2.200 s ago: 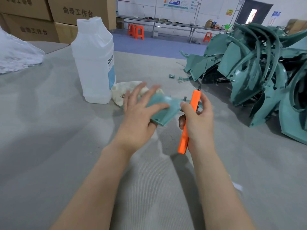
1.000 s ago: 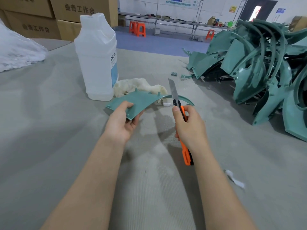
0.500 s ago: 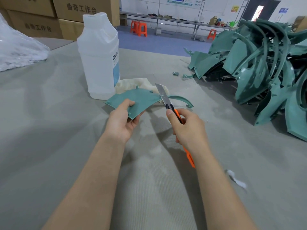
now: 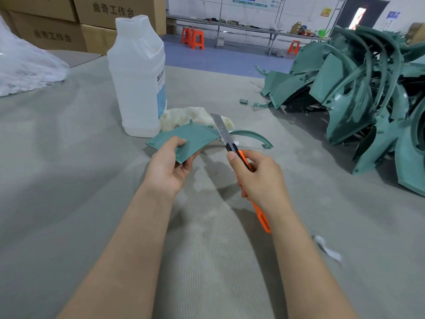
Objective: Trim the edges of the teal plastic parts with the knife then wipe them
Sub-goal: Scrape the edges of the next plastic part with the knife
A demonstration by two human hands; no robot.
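Observation:
My left hand point(image 4: 169, 166) grips the near corner of a flat teal plastic part point(image 4: 195, 138), thumb on top, holding it just above the table. My right hand point(image 4: 257, 178) holds an orange utility knife point(image 4: 245, 164) with its steel blade out. The blade lies against the part's right edge, where a thin curved arm of the part point(image 4: 255, 137) runs off to the right. A cream cloth point(image 4: 190, 116) lies crumpled behind the part. The knife's middle is hidden in my fist.
A white plastic jug point(image 4: 138, 79) stands left of the cloth. A heap of teal parts point(image 4: 368, 93) fills the right side of the grey table point(image 4: 69, 180). A white scrap point(image 4: 326, 249) lies near my right forearm. Cardboard boxes point(image 4: 69, 21) stand behind.
My left hand went from lying flat over the part to gripping its near corner. My right hand turned the knife blade up, then tilted it left onto the part's right edge.

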